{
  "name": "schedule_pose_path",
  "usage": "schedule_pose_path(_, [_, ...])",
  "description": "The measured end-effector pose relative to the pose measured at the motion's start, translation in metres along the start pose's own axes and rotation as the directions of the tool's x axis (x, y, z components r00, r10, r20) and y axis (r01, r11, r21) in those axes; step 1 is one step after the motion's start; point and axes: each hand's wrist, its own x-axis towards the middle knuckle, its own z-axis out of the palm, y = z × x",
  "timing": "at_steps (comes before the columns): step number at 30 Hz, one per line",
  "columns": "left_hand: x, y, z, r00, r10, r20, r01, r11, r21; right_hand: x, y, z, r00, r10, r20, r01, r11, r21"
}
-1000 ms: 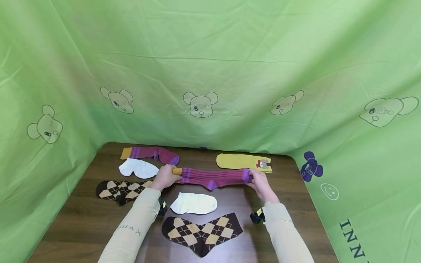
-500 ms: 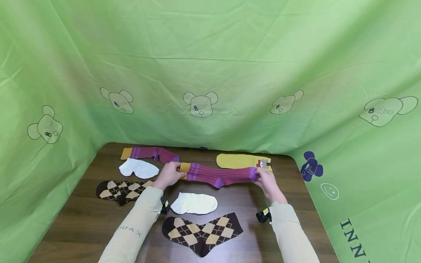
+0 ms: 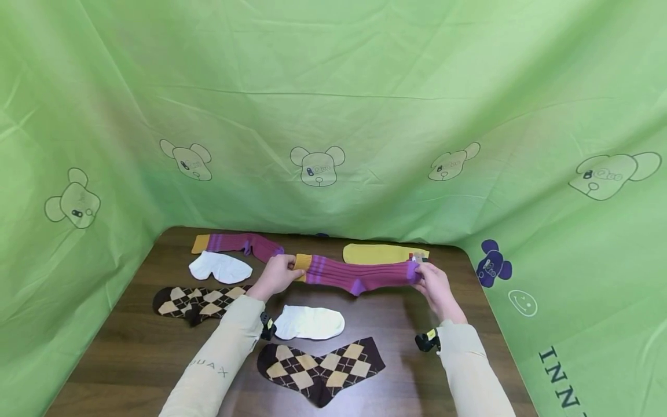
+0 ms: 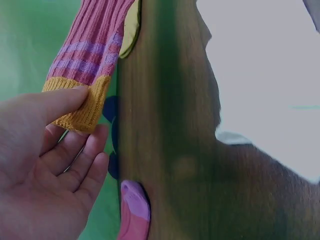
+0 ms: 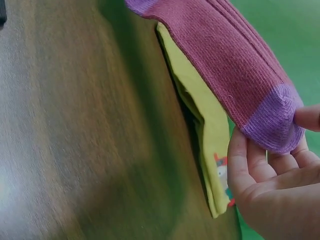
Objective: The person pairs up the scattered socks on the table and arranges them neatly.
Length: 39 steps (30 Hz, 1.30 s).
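Observation:
Stretched between both hands is a magenta sock with a mustard cuff and purple heel and toe, raised above the table. My left hand pinches its cuff, the thumb lying over the mustard knit in the left wrist view. At the other end my right hand pinches the purple toe between thumb and fingers. Behind the held sock lies a yellow sock, whose printed end is partly covered by it in the head view. A matching magenta sock lies at the back left, its toe partly behind my left hand.
Two white socks lie on the wooden table: one at left, another in the middle. A brown argyle sock is partly under the left forearm; another argyle sock lies in front. A green curtain encloses the table's back and sides.
Both hands have moved right and slightly away with the magenta sock, which now overlaps the yellow sock's printed end in view. The other socks have stayed in place.

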Motion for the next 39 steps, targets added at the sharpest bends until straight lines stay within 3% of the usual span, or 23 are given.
schedule_pose_path(9, [0.003,0.012,0.009,0.999,0.012,-0.043,-0.016,0.996,-0.092,0.001,-0.005,-0.013,0.999,-0.018,-0.037,0.018,1.000,0.017])
schedule_pose_path(15, [0.005,0.015,0.016,0.998,0.039,-0.049,-0.044,0.994,-0.098,0.000,-0.008,-0.019,0.997,-0.035,-0.067,0.037,0.999,0.018])
schedule_pose_path(24, [0.003,0.020,0.031,0.991,0.130,-0.005,-0.130,0.990,-0.055,-0.001,-0.005,-0.027,0.991,-0.042,-0.126,0.043,0.999,0.007])
schedule_pose_path(39, [0.004,0.024,0.058,0.990,0.116,0.084,-0.107,0.989,-0.104,0.008,0.009,-0.048,0.943,-0.036,-0.330,0.032,0.999,-0.019])
